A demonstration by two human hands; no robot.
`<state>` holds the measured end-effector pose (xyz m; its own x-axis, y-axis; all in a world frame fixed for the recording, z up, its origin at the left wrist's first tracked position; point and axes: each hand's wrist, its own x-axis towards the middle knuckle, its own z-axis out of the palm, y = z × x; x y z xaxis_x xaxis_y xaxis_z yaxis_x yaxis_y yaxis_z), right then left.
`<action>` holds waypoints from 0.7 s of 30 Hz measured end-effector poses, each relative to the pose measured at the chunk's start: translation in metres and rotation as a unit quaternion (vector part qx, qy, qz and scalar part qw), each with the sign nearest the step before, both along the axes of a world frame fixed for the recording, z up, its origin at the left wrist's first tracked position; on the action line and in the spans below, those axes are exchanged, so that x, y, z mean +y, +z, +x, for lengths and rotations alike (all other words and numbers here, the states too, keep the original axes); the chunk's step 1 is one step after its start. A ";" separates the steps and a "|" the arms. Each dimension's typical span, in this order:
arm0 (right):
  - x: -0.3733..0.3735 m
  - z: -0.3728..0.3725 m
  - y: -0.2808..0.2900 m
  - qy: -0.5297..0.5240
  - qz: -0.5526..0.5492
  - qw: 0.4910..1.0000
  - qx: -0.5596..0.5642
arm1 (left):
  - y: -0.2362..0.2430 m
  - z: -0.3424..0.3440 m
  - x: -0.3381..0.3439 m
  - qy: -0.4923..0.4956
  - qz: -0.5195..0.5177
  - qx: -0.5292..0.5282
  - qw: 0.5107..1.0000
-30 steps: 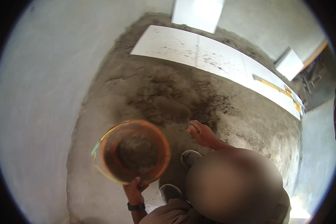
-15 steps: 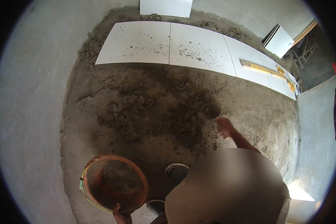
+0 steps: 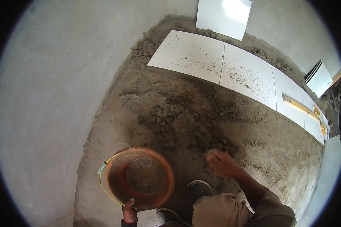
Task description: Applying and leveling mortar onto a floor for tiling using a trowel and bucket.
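Observation:
My left hand [image 3: 130,212] is closed on the lower rim of an orange bucket [image 3: 167,166], its thumb over the edge. The bucket leans so that its inside shows, with grey residue on the bottom. A yellow wire handle with a pale green grip [image 3: 102,168] hangs down its left side. To the right of the bucket my right hand [image 3: 220,163] is closed in a fist. Ahead of that fist, over the wet mortar [image 3: 166,120], is a motion-smeared shape that looks like a trowel blade; its handle is mostly hidden in my fingers.
White tiles [image 3: 193,53] speckled with mortar lie in a row along the far wall. A wooden straightedge [image 3: 300,108] rests on those at the right. One loose tile [image 3: 223,19] and a stack of tiles [image 3: 319,80] lean against the wall. My shoes [image 3: 199,189] stand beside the bucket.
My right hand has drawn back from the mortar toward my body. The bucket's mouth has tipped more toward me, still in my left hand. The whole view has swung left.

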<state>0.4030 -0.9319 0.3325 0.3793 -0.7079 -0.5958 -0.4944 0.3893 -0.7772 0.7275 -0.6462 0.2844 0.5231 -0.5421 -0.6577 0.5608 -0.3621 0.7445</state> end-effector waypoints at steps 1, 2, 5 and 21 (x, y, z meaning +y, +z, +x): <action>0.009 0.011 0.004 0.063 -0.011 0.998 -0.030 | 0.006 -0.003 -0.005 -0.012 -0.005 -0.027 1.000; 0.019 0.020 -0.001 0.059 -0.012 0.998 -0.026 | 0.008 -0.005 -0.010 -0.016 -0.006 -0.024 1.000; 0.042 0.050 -0.007 0.192 -0.362 0.910 -0.059 | 0.017 -0.012 -0.024 -0.057 -0.035 -0.063 0.996; -0.063 -0.227 -0.175 -0.375 -0.132 0.914 0.078 | -0.004 0.004 -0.005 0.020 0.008 -0.014 1.000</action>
<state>0.1763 -0.9954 0.1578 -0.3478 -0.8603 -0.3727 -0.2781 0.4743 -0.8353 0.7318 -0.6510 0.2809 0.5631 -0.5102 -0.6501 0.5537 -0.3510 0.7551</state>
